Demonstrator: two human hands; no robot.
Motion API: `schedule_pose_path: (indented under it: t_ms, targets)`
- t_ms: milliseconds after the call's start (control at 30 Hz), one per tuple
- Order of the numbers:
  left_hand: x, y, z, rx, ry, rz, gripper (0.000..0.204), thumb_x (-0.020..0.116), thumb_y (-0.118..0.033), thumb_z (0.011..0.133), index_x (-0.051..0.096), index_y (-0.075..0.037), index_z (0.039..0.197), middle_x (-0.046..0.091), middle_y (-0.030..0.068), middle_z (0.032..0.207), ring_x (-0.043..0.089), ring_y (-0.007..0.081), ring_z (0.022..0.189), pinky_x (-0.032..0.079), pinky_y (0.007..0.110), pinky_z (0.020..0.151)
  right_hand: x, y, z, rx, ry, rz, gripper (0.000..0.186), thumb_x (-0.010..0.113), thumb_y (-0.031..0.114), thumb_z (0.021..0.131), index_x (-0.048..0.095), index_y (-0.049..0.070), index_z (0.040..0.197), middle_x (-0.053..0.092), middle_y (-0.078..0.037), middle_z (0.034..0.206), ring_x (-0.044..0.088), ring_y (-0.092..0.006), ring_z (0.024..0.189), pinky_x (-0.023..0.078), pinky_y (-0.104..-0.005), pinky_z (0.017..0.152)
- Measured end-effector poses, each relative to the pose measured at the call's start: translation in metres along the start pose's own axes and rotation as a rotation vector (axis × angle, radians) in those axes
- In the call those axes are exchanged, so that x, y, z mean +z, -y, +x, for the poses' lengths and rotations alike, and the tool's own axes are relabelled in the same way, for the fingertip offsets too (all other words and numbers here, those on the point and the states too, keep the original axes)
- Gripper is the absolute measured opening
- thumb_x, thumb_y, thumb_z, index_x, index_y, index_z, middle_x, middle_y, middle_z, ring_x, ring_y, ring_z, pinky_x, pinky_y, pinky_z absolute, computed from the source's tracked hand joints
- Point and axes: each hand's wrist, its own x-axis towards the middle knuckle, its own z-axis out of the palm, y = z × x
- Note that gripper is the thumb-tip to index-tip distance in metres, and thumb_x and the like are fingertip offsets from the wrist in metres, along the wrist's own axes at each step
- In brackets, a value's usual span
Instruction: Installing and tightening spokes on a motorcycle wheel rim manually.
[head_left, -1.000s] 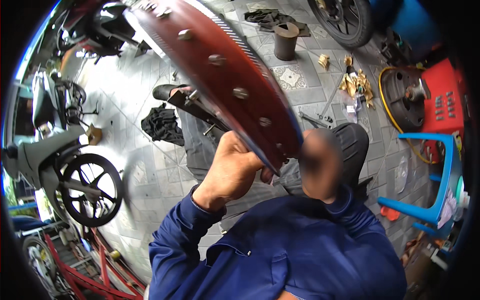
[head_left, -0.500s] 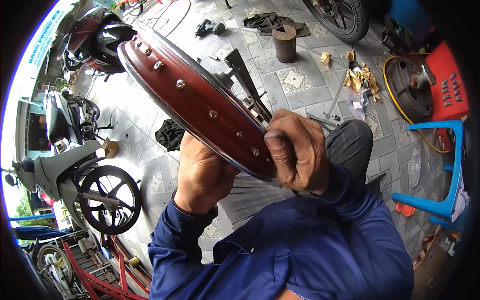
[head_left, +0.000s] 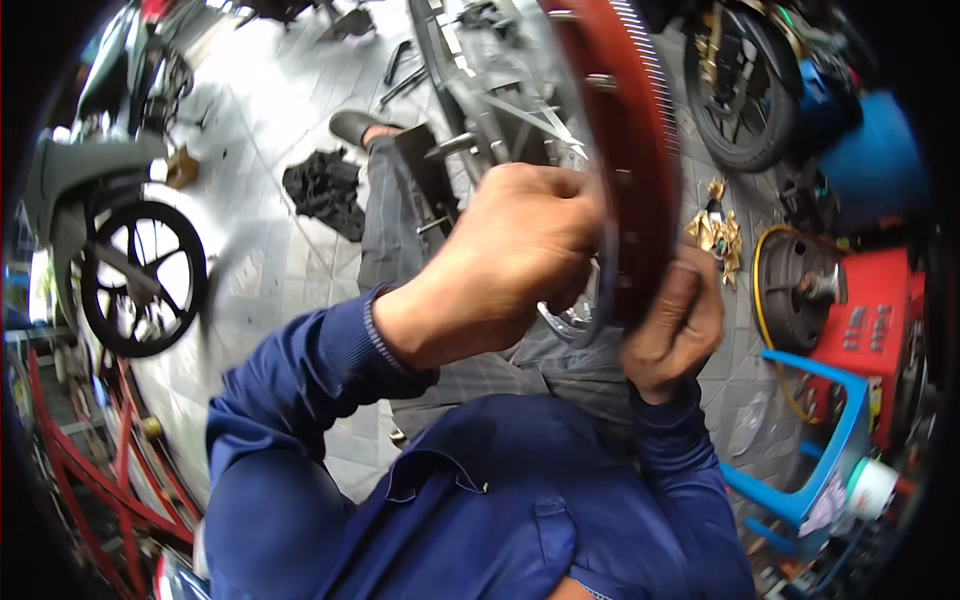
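Note:
A red wheel rim (head_left: 640, 150) with a row of silver nipples stands nearly upright in front of me, blurred by motion. My right hand (head_left: 668, 320) grips its lower outer part, thumb upward. My left hand (head_left: 515, 235) is curled at the rim's left side; its fingertips and what they hold are hidden. Behind my left hand, metal parts and a dark frame (head_left: 430, 175) lie between my legs, partly hidden.
Motorbikes with black wheels (head_left: 140, 280) stand left and at upper right (head_left: 745, 120). Red metal frames (head_left: 75, 450) lie lower left. At right are a blue barrel (head_left: 870, 150), red box (head_left: 860, 340) and blue chair (head_left: 800, 490). Black cloth (head_left: 320, 195) lies on the floor.
The rim has swung right and more upright. My left hand has moved up and right along its side. My right hand has shifted right. The whole view has shifted.

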Motion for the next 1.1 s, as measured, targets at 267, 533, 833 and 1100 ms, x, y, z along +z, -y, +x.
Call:
schedule_pose_path:
  t_ms: [267,533,833,1100]
  targets:
    - [0.001,0.022,-0.021,-0.431,-0.013,-0.984,0.024,0.070,-0.019,0.096,0.069,0.005,0.098,0.063,0.0056,0.073,0.052,0.0079,0.050,0.039,0.023,0.043,-0.003,-0.005,-0.011,0.048,0.031,0.115,0.048,0.037,0.037,0.112,0.063,-0.003,0.110,0.065,-0.007,0.087,0.057,-0.0126,0.075,0.044,-0.0252,0.069]
    - [0.019,0.018,-0.015,-0.351,-0.023,-0.990,0.018,0.066,-0.014,0.096,0.066,0.003,0.091,0.063,0.0070,0.073,0.051,0.0081,0.049,0.037,0.023,0.043,-0.019,-0.006,-0.023,0.139,0.069,0.153,0.046,0.044,0.035,0.111,0.058,-0.005,0.128,0.069,-0.010,0.095,0.056,-0.0066,0.066,0.040,-0.0192,0.059]
    - [0.027,0.019,-0.009,-0.373,-0.077,-1.017,0.022,0.069,-0.018,0.096,0.065,0.002,0.086,0.058,0.0023,0.065,0.048,0.0065,0.045,0.036,0.024,0.041,-0.020,-0.014,-0.028,0.116,0.073,0.079,0.042,0.044,0.022,0.110,0.052,-0.005,0.140,0.061,-0.001,0.078,0.047,-0.0044,0.059,0.035,-0.0171,0.058]
    - [0.026,0.033,-0.013,-0.375,-0.052,-1.265,0.027,0.059,-0.020,0.101,0.064,0.006,0.106,0.065,0.0079,0.069,0.058,0.0118,0.046,0.042,0.025,0.043,-0.043,-0.021,-0.026,0.261,0.152,0.281,0.039,0.047,0.022,0.105,0.060,-0.008,0.126,0.067,-0.006,0.079,0.055,-0.0073,0.056,0.041,-0.0191,0.049]
